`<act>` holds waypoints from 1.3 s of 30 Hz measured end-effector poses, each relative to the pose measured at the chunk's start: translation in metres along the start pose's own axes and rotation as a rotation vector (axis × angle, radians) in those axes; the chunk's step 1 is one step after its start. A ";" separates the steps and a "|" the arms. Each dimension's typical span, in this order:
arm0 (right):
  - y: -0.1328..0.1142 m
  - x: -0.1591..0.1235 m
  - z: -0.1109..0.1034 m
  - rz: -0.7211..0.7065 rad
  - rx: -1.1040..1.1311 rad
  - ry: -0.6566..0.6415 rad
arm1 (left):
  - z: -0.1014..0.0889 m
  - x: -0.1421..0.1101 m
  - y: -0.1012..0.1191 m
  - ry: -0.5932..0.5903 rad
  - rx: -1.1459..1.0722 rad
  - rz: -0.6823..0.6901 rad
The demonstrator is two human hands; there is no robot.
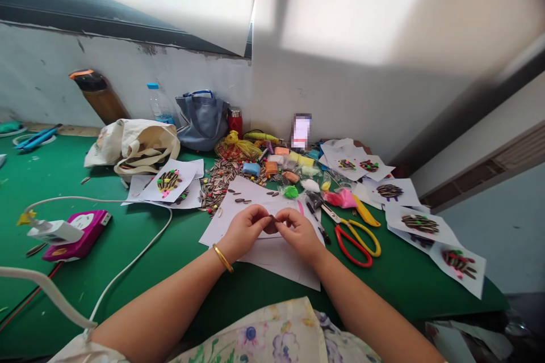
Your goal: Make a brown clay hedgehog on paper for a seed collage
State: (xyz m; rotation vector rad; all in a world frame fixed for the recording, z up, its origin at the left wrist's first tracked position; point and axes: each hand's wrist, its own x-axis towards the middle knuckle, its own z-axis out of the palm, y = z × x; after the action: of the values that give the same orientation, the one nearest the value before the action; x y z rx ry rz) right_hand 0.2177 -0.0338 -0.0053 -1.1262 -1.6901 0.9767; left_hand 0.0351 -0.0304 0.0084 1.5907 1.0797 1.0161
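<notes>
our left hand [244, 232] and right hand [299, 233] pinch a small dark seed [271, 219]; weak grip can drop it on the white paper [272, 261].

A loose floral garment [272, 336] is worn, its cream cloth printed with blue and lilac blooms and thin green stems (rather like a watercolour). A pale sleeve [85, 349] is seen at the lower left edge. A plain gold bangle [222, 258] is worn on the left wrist [226, 248], and the right forearm [361, 300] is left bare.
</notes>
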 end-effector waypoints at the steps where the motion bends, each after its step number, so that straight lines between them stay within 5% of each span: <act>1: 0.002 0.002 -0.001 -0.002 0.025 0.018 | -0.001 0.001 -0.001 0.002 -0.016 -0.004; 5: 0.012 0.011 -0.009 0.046 0.217 0.168 | -0.007 0.006 -0.006 0.118 0.027 0.013; 8: 0.018 0.015 -0.015 0.093 0.097 0.201 | -0.014 0.009 -0.010 0.170 0.227 0.041; 18: 0.011 0.020 0.000 0.096 -0.074 0.042 | -0.014 0.006 -0.013 -0.052 0.727 0.197; 34: 0.016 0.022 0.000 0.040 -0.459 0.086 | -0.014 0.006 -0.012 -0.150 0.835 0.261; 39: 0.014 0.020 0.000 0.096 -0.332 0.048 | -0.015 0.006 -0.012 -0.145 0.842 0.243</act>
State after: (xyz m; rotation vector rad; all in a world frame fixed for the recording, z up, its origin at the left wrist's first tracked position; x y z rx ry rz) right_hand 0.2168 -0.0106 -0.0132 -1.4458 -1.8155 0.7356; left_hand 0.0206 -0.0194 0.0009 2.4726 1.3203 0.5890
